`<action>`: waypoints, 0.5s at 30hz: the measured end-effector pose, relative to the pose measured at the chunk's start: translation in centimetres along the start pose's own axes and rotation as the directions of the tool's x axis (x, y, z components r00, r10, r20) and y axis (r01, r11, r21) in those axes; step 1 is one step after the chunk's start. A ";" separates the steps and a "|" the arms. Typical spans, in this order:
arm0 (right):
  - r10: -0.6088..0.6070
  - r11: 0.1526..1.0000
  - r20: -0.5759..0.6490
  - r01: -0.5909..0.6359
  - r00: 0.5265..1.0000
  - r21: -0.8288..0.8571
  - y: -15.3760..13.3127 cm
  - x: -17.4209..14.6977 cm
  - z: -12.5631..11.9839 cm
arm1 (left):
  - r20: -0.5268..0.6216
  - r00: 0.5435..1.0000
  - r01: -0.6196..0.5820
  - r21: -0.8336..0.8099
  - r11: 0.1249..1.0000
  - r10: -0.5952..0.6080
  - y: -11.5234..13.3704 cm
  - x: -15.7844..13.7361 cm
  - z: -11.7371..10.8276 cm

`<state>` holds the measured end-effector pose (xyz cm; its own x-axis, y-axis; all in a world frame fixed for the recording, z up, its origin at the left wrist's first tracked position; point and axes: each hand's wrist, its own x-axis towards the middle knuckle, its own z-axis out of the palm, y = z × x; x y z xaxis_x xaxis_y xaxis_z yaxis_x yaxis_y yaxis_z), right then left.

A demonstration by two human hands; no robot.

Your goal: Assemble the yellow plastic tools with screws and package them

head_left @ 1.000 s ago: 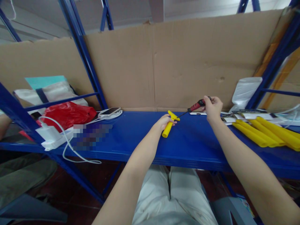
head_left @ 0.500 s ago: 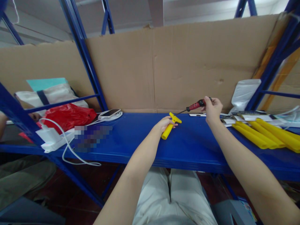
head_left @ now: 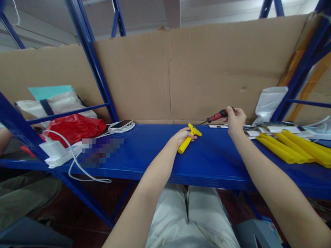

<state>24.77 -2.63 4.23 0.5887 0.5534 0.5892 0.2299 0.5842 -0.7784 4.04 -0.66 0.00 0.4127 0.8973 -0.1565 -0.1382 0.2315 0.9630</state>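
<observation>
My left hand [head_left: 184,135] is closed around a yellow T-shaped handle [head_left: 184,144], just above the blue shelf top [head_left: 152,148]. The handle's crossbar points up and away from me, and its tube end tilts down toward me. In my right hand [head_left: 236,120] is a screwdriver [head_left: 216,116] with a red and black grip, pinched at its rear end. Its thin shaft slants down to the left, and the tip meets the crossbar of the yellow handle. Whether a screw sits under the tip is too small to tell.
Several yellow tubes [head_left: 297,148] lie at the right, near flat packages [head_left: 279,128]. At the left are a red plastic bag [head_left: 77,129], a power strip with a white charger [head_left: 54,148] and a phone [head_left: 121,124] on a coiled cable. Cardboard [head_left: 207,69] closes the back.
The yellow handle's crossbar and my left fingers have shifted very slightly to the right. The screwdriver stays against the crossbar, and both hands keep their hold.
</observation>
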 end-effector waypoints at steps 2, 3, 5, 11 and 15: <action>0.007 1.000 -0.008 -0.007 1.000 -0.001 0.1 0.1 -0.1 | 0.012 1.000 0.001 -0.003 1.000 -0.001 0.0 0.0 0.0; 0.009 1.000 -0.009 -0.009 1.000 -0.002 0.2 0.2 -0.1 | 0.019 1.000 0.002 -0.006 1.000 -0.002 -0.1 0.0 -0.1; 0.010 1.000 0.013 -0.010 1.000 -0.008 0.2 0.2 -0.1 | 0.015 1.000 -0.001 -0.017 1.000 0.001 -0.1 0.1 -0.2; -0.041 0.974 0.175 0.079 0.984 -0.213 -0.2 -0.4 -0.4 | -0.073 0.997 -0.015 -0.050 0.999 0.012 0.0 0.3 -0.3; -0.100 0.926 0.265 0.187 0.959 -0.327 -0.7 -1.1 -0.7 | -0.123 0.992 -0.018 -0.046 0.999 0.012 0.2 0.1 -0.3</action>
<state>24.51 -4.03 3.97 0.3365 0.6294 0.7004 0.5768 0.4502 -0.6817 3.76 -0.37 0.12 0.2970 0.9395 -0.1706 -0.1870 0.2324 0.9545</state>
